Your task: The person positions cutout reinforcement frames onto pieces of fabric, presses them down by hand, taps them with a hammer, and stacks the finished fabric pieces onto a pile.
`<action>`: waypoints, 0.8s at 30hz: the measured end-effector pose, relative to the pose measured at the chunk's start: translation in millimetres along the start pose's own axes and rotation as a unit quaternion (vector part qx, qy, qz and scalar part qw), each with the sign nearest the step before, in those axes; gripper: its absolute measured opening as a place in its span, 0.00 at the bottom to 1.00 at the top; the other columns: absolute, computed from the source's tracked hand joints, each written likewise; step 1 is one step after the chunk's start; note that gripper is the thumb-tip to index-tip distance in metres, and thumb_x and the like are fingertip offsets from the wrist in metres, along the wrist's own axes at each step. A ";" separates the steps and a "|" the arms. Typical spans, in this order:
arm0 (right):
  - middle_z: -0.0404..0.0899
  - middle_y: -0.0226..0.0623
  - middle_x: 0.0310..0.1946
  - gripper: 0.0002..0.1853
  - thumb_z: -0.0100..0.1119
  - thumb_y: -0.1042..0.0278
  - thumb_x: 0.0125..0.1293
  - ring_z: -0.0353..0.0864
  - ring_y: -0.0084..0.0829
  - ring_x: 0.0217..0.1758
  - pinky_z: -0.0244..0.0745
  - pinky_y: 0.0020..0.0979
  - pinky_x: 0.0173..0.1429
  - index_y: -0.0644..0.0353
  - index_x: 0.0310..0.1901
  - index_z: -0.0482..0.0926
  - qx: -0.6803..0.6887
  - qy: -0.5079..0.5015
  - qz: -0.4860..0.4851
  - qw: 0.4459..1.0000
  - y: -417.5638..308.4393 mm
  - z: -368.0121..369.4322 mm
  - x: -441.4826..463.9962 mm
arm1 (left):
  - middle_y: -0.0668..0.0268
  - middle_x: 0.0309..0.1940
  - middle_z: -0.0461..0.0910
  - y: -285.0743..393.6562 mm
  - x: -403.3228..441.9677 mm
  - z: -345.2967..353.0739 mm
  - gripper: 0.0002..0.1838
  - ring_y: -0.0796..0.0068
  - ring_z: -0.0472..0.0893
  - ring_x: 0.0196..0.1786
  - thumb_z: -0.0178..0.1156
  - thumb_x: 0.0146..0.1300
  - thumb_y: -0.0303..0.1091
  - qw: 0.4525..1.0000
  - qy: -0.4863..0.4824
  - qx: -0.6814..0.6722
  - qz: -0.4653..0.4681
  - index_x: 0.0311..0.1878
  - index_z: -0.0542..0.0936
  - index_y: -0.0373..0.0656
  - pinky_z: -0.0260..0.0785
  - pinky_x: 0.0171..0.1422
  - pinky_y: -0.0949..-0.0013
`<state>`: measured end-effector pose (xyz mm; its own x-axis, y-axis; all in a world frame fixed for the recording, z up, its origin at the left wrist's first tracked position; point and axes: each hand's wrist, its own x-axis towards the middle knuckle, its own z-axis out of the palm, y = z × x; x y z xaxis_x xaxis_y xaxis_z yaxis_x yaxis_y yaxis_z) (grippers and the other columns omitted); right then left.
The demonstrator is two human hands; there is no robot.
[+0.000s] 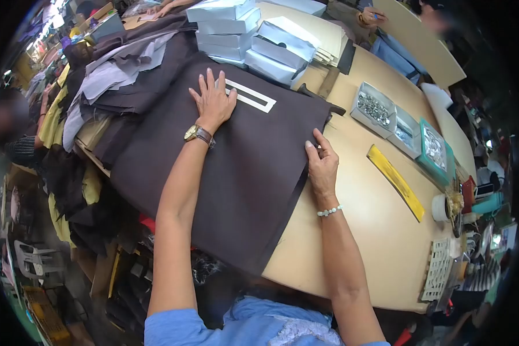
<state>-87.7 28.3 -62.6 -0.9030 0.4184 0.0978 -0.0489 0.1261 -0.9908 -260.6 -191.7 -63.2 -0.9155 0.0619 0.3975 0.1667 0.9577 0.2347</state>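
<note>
A dark brown piece of fabric (pixel 230 167) lies spread over the table and hangs past its front edge. My left hand (pixel 213 105), with a watch on the wrist, rests flat on it, fingers spread. Beside those fingers is a white rectangular frame-shaped template (pixel 254 98) with a long slot; the hand covers its left end. At the cloth's right edge, my right hand (pixel 324 164) is closed, thumb and forefinger pinching the border. Its other fingers are curled and partly hidden.
Stacked white boxes (pixel 225 26) stand behind the fabric, and piled cloth (pixel 127 69) lies left. On the table (pixel 352 230) at right are a yellow ruler-like strip (pixel 395 181), a box of small metal parts (pixel 375 106) and a green tray (pixel 435 151). Other people are around.
</note>
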 end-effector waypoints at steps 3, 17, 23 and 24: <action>0.76 0.33 0.31 0.19 0.52 0.70 0.67 0.72 0.17 0.29 0.71 0.21 0.36 0.67 0.58 0.73 -0.010 0.012 -0.032 0.999 12.3 -2.5 6.7 | 0.49 0.71 0.53 31.4 -1.6 -5.3 0.36 0.45 0.49 0.74 0.48 0.64 0.56 0.999 0.020 -0.027 0.036 0.68 0.63 0.40 0.39 0.69 0.29; 0.79 0.57 0.43 0.43 0.57 0.51 0.62 0.81 0.49 0.44 0.76 0.40 0.48 0.71 0.69 0.48 -0.331 0.026 -0.008 0.943 -31.2 13.0 33.0 | 0.51 0.70 0.58 63.8 -14.4 15.9 0.41 0.48 0.49 0.74 0.46 0.62 0.64 0.996 -0.064 -0.052 0.037 0.67 0.65 0.39 0.31 0.72 0.32; 0.78 0.55 0.43 0.36 0.46 0.56 0.68 0.82 0.43 0.40 0.78 0.36 0.41 0.72 0.68 0.48 -0.118 0.002 0.038 0.992 -7.6 -6.4 53.7 | 0.51 0.70 0.58 67.5 -13.6 9.2 0.42 0.48 0.50 0.74 0.46 0.61 0.66 0.996 -0.080 -0.035 0.032 0.67 0.66 0.40 0.33 0.71 0.31; 0.78 0.51 0.41 0.30 0.44 0.61 0.69 0.83 0.37 0.35 0.79 0.32 0.35 0.72 0.66 0.51 0.021 0.016 0.087 0.996 -16.6 -14.2 42.3 | 0.51 0.70 0.58 68.2 -14.3 10.1 0.42 0.48 0.50 0.74 0.46 0.61 0.66 0.996 -0.077 -0.034 0.033 0.67 0.66 0.40 0.34 0.71 0.31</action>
<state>-119.0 56.7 -40.7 -0.8856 0.4585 -0.0745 0.0897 0.0116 -0.9959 -239.8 -124.4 -61.8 -0.9463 0.1711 0.2743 0.2475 0.9294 0.2740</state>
